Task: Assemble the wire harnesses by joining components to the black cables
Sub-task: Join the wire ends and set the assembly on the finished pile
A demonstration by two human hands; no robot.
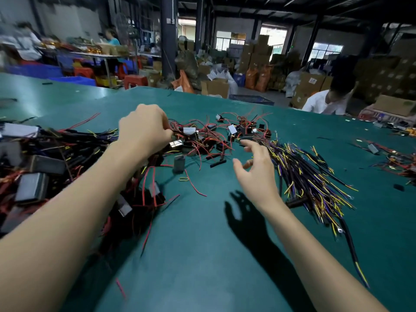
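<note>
Green desk [202, 255] lay in a warehouse stacked with cardboard boxes [254, 55]. Left hand [144, 129] pinched red-wired components [202, 136] mid-desk; right hand [256, 170] hovered spread, grasping nothing, beside black cables [313, 179] with yellow-tipped ends.

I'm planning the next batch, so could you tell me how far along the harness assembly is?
Done: a heap of joined harnesses lies at left. In hand: the left hand pinches a part from the component pile; the right hand hovers open. Left: many black cables remain loose.
</note>
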